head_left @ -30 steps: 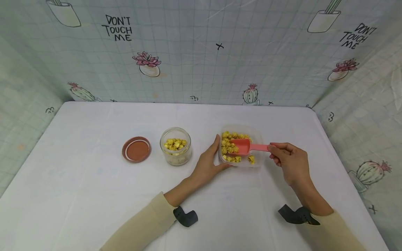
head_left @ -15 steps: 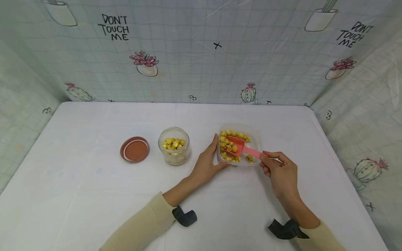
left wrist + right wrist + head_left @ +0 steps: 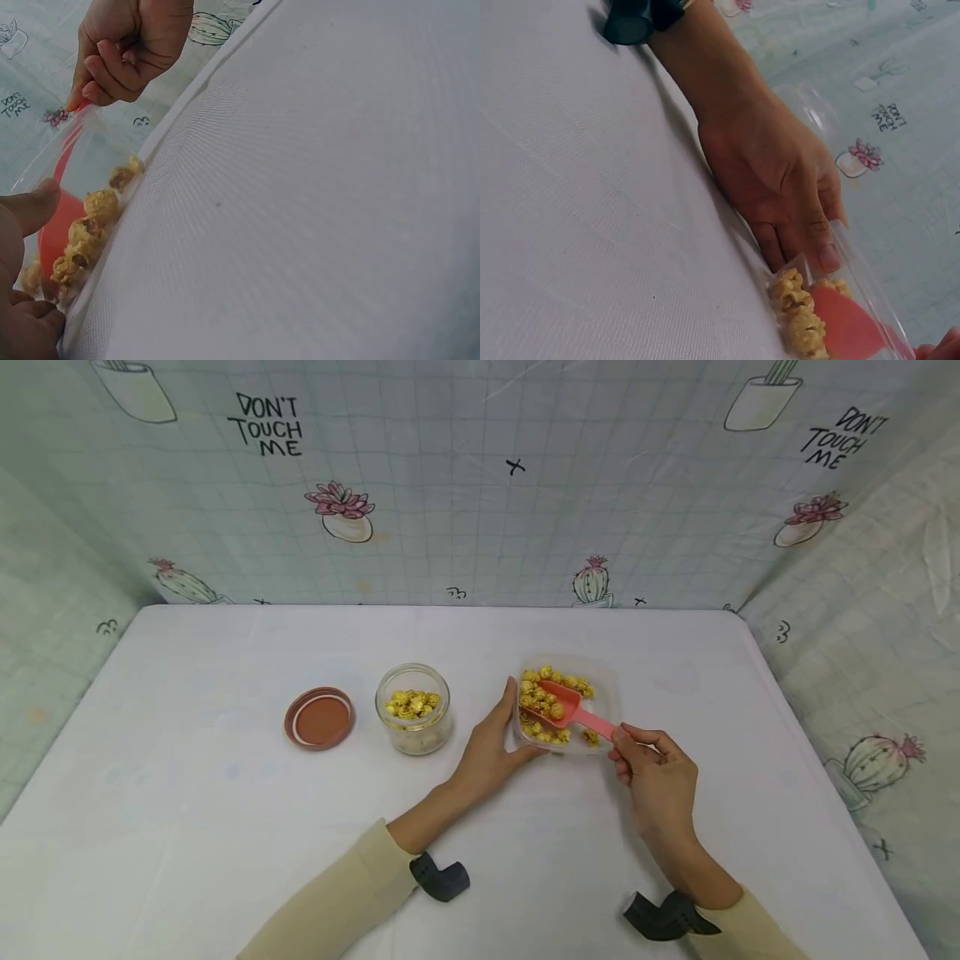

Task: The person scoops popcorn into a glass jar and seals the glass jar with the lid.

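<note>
The right hand (image 3: 654, 777) pinched the handle of a pink scoop (image 3: 570, 707), whose bowl lay low among the popcorn (image 3: 542, 700) in a clear plastic tub (image 3: 604, 687). The left hand (image 3: 491, 745) steadied that tub, thumb against its near corner and fingers (image 3: 810, 238) laid along its left wall, gripping it lightly rather than clamping hard. Left of the tub stood an open glass jar (image 3: 414, 720), partly filled with the same popcorn, and left of the jar, a little apart, its brown lid (image 3: 320, 718) lay upturned on the white counter (image 3: 187, 793).

To do the scooping well, it seemed best to push the scoop forward and under the kernels rather than down on them, since the pieces looked light and brittle. The tub looked thin and likely to slide, so the steadying hand should stay put. A level scoop, not heaped, would probably spill less on the way to the narrow mouth of the jar.

Behind the tub, the cactus-patterned backdrop (image 3: 480, 485) bore the only readable writing: "DON'T TOUCH ME", printed once upper left and once upper right. No brand or label could be made out on the jar, lid, tub or scoop.
</note>
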The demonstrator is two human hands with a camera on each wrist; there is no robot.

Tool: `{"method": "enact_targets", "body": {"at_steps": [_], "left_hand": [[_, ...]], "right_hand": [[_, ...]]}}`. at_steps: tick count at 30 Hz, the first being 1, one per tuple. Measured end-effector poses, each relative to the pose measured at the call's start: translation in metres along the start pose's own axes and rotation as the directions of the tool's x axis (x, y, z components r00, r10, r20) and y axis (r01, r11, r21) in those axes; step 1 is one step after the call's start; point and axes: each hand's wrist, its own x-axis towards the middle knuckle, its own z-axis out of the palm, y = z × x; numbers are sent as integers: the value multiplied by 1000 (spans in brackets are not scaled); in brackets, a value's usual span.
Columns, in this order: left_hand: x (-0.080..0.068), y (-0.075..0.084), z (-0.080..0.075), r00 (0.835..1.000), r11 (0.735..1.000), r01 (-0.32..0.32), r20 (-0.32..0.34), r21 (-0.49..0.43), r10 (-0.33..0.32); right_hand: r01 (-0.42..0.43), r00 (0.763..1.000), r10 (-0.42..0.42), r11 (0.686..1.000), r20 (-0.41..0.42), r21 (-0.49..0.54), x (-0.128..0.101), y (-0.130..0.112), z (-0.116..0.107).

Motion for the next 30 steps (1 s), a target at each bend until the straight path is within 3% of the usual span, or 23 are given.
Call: {"method": "enact_targets", "body": {"at_steps": [12, 21, 30], "left_hand": [[-1, -1, 0, 1000, 1000, 1, 0, 5, -1], [-1, 1, 1, 1000, 1000, 6, 16, 23, -7], [0, 2, 0, 1000, 1000, 1, 14, 24, -2]], "right_hand": [[83, 996, -80, 991, 29, -101, 3, -3, -7], [192, 980, -199, 944, 0, -269, 0, -22, -19], [183, 983, -174, 931, 57, -317, 7, -21, -15]]}}
